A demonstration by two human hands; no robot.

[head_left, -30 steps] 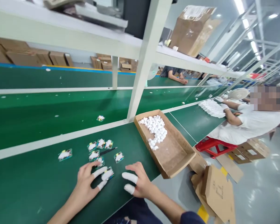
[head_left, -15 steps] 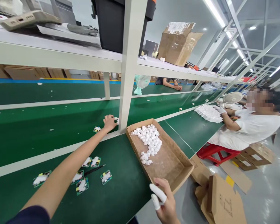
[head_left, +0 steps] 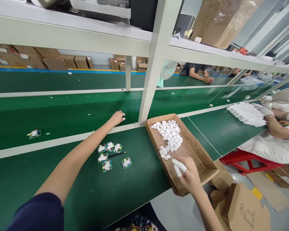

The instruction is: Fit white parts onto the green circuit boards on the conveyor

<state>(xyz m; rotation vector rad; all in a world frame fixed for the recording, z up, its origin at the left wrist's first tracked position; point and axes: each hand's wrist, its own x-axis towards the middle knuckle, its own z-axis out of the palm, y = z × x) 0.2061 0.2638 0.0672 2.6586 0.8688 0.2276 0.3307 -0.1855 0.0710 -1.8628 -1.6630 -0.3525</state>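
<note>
My left hand (head_left: 117, 117) is stretched far out, resting palm down on the green conveyor belt (head_left: 62, 115) just past the white rail, fingers curled with white finger cots; what it holds, if anything, is hidden. My right hand (head_left: 186, 175), also in white finger cots, reaches into the shallow cardboard tray (head_left: 199, 154), fingers extended near the pile of small white parts (head_left: 170, 136). Several small circuit boards (head_left: 108, 155) lie on the near green bench beside a black pen-like tool (head_left: 117, 154).
One more board (head_left: 34, 133) rides the belt at far left. A white upright post (head_left: 154, 64) stands beside the tray. A co-worker in white (head_left: 274, 141) sits at right with white parts (head_left: 247, 113). Cardboard boxes (head_left: 245, 208) lie on the floor.
My left hand stays on the belt near the post. My right hand has moved from the tray's near corner into the tray. The lone board has travelled left along the belt.
</note>
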